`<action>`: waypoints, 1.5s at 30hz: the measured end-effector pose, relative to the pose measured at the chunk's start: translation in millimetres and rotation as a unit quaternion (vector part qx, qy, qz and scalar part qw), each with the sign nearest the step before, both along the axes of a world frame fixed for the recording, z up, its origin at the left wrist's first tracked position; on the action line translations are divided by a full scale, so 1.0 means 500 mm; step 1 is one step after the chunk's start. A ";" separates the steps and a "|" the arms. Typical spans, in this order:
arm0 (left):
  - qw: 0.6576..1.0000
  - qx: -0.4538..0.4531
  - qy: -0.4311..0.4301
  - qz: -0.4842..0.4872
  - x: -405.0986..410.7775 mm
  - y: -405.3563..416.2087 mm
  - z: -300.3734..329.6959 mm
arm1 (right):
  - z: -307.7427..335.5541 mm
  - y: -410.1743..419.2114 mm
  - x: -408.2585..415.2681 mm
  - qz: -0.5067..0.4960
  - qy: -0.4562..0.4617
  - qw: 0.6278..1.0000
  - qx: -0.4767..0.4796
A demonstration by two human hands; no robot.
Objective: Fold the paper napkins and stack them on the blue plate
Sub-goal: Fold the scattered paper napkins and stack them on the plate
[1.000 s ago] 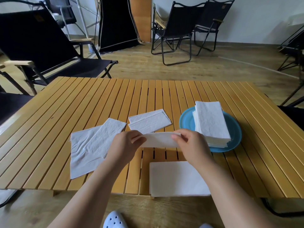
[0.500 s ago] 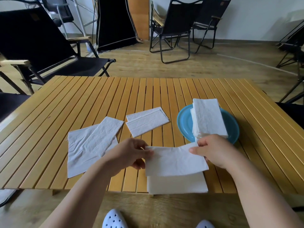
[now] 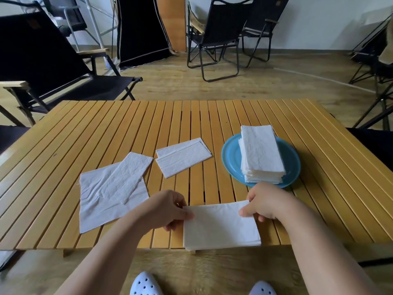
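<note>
Folding a single napkin (image 3: pixel 221 225) at the near edge of the table (image 3: pixel 331 188), past the middle toward the right-hand corner; top half laid over the lower half, far edge pinched at both corners. Judged to be the halving step of a fold, with the crease not yet pressed flat.

Left hand (image 3: pixel 168 209) closed on the napkin's far-left corner, thumb on top and fingers curled beneath. Right hand (image 3: pixel 262 202) closed on the far-right corner, thumb and forefinger nipped tight, other fingers tucked under. Both grips narrow, holding thin paper only; nothing else touched.

Seen beyond the right hand, near the table's right edge: blue plate (image 3: pixel 230 155) carrying a tall stack of folded napkins (image 3: pixel 260 154), stack set lengthways and leaning a little over the plate's near rim. Lying toward the left edge: two loose napkins (image 3: pixel 110 188), overlapping, unfolded or half folded. Lying toward the middle of the table: one narrow folded napkin (image 3: pixel 184 157), not yet on the plate.

Next move judged to call for squaring the edges, smoothing the crease, perhaps folding once more to match the narrow shape of the stack, then lifting across to the plate. Care needed there: stack high and soft, easily nudged askew.
</note>
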State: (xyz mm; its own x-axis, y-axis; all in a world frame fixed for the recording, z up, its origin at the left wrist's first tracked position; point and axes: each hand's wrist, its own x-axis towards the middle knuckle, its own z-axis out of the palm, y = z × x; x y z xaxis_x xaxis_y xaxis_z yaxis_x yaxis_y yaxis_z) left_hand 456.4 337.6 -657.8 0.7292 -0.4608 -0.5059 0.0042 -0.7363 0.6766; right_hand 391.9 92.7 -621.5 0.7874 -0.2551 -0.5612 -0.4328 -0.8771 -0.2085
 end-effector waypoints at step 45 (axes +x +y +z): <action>0.905 0.045 -0.405 0.118 0.116 0.025 -0.094 | -0.066 0.063 0.055 -0.110 -0.222 0.968 0.040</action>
